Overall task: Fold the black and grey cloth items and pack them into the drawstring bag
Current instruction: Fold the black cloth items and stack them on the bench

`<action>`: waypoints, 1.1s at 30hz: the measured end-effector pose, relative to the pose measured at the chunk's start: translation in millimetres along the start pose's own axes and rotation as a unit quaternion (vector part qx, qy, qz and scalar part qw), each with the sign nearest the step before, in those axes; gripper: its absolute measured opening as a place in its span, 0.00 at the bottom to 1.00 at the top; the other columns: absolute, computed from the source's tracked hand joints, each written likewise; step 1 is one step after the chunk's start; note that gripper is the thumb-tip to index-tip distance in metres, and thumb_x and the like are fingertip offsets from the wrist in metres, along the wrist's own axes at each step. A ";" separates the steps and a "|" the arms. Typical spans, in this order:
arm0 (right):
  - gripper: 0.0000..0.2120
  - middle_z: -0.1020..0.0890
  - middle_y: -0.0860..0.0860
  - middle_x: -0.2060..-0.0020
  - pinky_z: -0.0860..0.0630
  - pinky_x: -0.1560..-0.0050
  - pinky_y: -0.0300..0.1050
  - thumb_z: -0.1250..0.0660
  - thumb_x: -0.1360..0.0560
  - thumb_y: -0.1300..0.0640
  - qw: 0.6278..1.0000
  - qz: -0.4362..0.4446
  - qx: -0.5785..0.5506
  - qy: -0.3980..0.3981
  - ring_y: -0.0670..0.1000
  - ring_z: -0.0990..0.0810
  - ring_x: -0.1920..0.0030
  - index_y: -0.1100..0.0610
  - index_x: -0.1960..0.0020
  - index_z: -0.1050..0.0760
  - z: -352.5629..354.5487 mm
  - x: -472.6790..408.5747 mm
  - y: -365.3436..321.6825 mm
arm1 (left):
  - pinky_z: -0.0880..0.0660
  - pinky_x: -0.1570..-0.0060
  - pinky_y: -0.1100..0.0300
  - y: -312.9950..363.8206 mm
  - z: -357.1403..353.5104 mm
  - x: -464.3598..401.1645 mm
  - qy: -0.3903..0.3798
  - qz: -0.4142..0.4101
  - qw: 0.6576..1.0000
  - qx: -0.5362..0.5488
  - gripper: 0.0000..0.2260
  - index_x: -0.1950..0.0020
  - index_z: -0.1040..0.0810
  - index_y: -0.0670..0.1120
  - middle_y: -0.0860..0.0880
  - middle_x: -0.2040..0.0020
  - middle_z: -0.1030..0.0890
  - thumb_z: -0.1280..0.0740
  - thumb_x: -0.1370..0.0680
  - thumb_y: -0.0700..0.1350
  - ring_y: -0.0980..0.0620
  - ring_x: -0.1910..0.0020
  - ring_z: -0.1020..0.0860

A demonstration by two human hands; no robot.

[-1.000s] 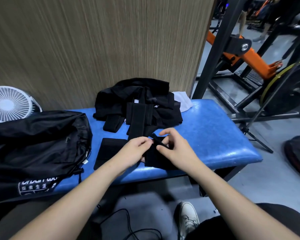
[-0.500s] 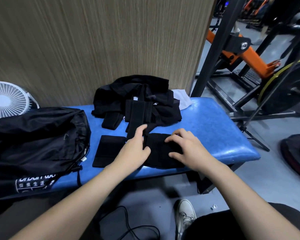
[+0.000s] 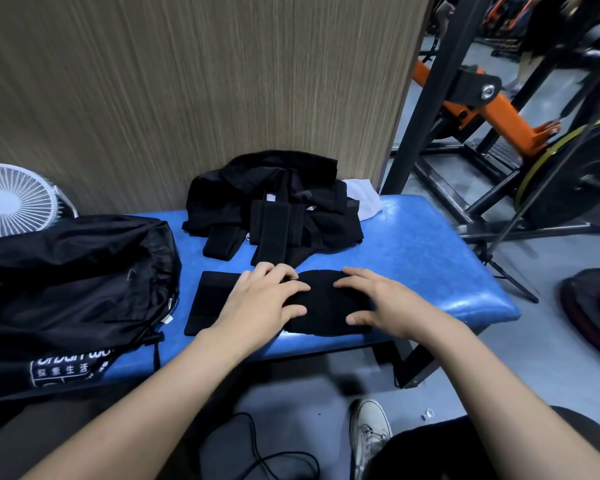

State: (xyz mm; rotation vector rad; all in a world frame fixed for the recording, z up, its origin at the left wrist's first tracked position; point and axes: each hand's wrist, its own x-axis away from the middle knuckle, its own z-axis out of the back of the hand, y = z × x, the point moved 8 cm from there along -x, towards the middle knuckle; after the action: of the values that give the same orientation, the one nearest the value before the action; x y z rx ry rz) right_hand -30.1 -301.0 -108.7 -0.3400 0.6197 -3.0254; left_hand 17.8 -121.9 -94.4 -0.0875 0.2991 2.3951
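Blue padded vinyl table (image 3: pixel 430 258), set against a wood-grain wall panel. At its near edge lies a small black knit cloth piece (image 3: pixel 326 306), partly folded into a flat rounded pad.

Left hand (image 3: pixel 260 299): fingers spread and fairly straight, pressing down on the left part of the piece. Grip released, nothing clasped. Right hand (image 3: pixel 378 299): same posture on the right part, fingers extended across the fabric, thumb off the near edge. Grip released as well.

Touching the piece on its left: a flat black folded rectangle of cloth (image 3: pixel 208 303), apparently finished. Behind, toward the wall: a loose heap of black garments and straps (image 3: pixel 274 202), unfolded, with a white cloth (image 3: pixel 364 199) showing at its right.

Black drawstring bag (image 3: pixel 66 278), at the left end of the table, slumped; mouth not clearly visible.

Handling, as judged: cloth looks light, soft and limp, with no stiffness to keep a crease. Likely springs open unless pressed flat. Best taken by pinching the folded edge or two corners together; carry to the bag supported underneath so the fold does not slide apart.
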 end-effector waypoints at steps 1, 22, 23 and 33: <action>0.31 0.43 0.38 0.21 0.37 0.27 0.47 0.27 0.25 0.50 1.000 -0.002 -0.004 -0.004 0.48 0.37 0.24 0.40 0.25 0.35 0.0 -0.9 0.6 | 0.41 0.36 0.61 -0.3 -0.3 0.9 -0.004 -0.003 1.000 -0.006 0.20 0.27 0.29 0.61 0.63 0.31 0.33 0.38 0.20 0.60 0.55 0.32 0.38; 0.07 0.17 0.45 0.55 0.26 0.54 0.35 0.32 0.24 0.58 0.937 -0.058 -0.275 0.206 0.45 0.21 0.56 0.51 0.47 0.20 37.8 -54.9 -38.2 | 0.28 0.38 0.50 -89.1 12.7 -49.1 0.078 0.289 0.930 0.214 0.24 0.30 0.31 0.54 0.47 0.33 0.28 0.31 0.24 0.58 0.47 0.34 0.28; 0.08 0.17 0.46 0.54 0.25 0.51 0.37 0.31 0.24 0.58 0.930 -0.058 -0.299 0.204 0.46 0.21 0.54 0.52 0.45 0.20 36.4 -63.4 -43.5 | 0.28 0.39 0.52 -89.3 11.2 -52.1 0.078 0.290 0.926 0.229 0.24 0.30 0.30 0.55 0.47 0.34 0.28 0.30 0.24 0.57 0.47 0.34 0.28; 0.28 0.20 0.55 0.47 0.29 0.65 0.35 0.31 0.25 0.58 0.851 -0.149 -0.472 0.174 0.48 0.21 0.59 0.57 0.27 0.35 19.2 -101.8 -56.4 | 0.28 0.56 0.61 -107.2 13.0 -54.9 0.118 0.328 0.869 0.352 0.32 0.24 0.36 0.49 0.54 0.45 0.22 0.27 0.25 0.52 0.50 0.46 0.21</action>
State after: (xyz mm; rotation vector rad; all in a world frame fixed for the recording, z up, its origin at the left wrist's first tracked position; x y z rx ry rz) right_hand 74.0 -248.6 -90.3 0.1402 2.2584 -2.7729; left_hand 130.4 -77.3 -94.2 0.0762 1.5048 2.7495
